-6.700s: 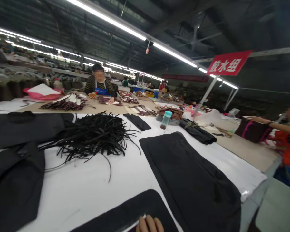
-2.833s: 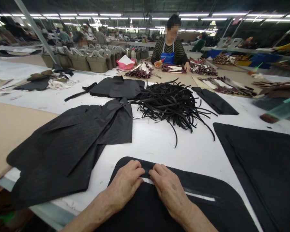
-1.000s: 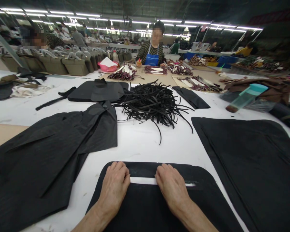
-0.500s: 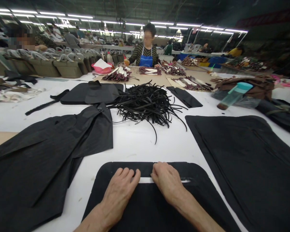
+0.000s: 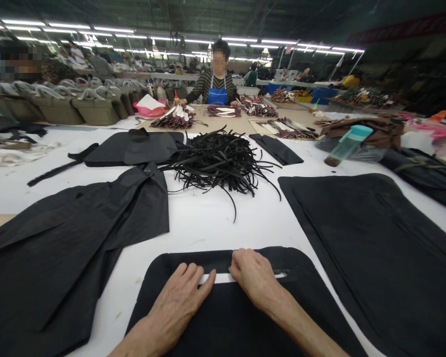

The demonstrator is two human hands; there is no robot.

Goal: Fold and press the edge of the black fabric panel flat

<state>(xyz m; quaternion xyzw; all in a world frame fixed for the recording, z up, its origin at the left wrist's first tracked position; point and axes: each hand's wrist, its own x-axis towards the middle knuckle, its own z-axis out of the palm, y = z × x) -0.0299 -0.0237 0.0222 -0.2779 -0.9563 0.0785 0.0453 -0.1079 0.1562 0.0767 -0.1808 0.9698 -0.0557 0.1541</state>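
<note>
A black panel with rounded corners (image 5: pixel 223 317) lies flat on the white table in front of me. A narrow white band (image 5: pixel 225 277) runs across its upper part; I cannot tell whether it is a slot or a strip. My left hand (image 5: pixel 184 292) rests on the panel at the left of the band, its thumb apart from the bent fingers and touching the band. Curled fingers on my right hand (image 5: pixel 254 277) pinch the panel material along the band's upper edge. The fingertips of this hand are partly hidden.
Beyond the panel lies a heap of thin black strips (image 5: pixel 217 161). Black fabric (image 5: pixel 78 238) spreads at left, another large black panel (image 5: pixel 371 248) at right. A bottle with a turquoise lid (image 5: pixel 347 146) stands tilted at back right. Across the table sits a person in a blue apron (image 5: pixel 218 94).
The view has turned slightly to the right. My left thumb has moved down from the band's upper edge, and more white shows beside it. The right hand keeps its pinch.
</note>
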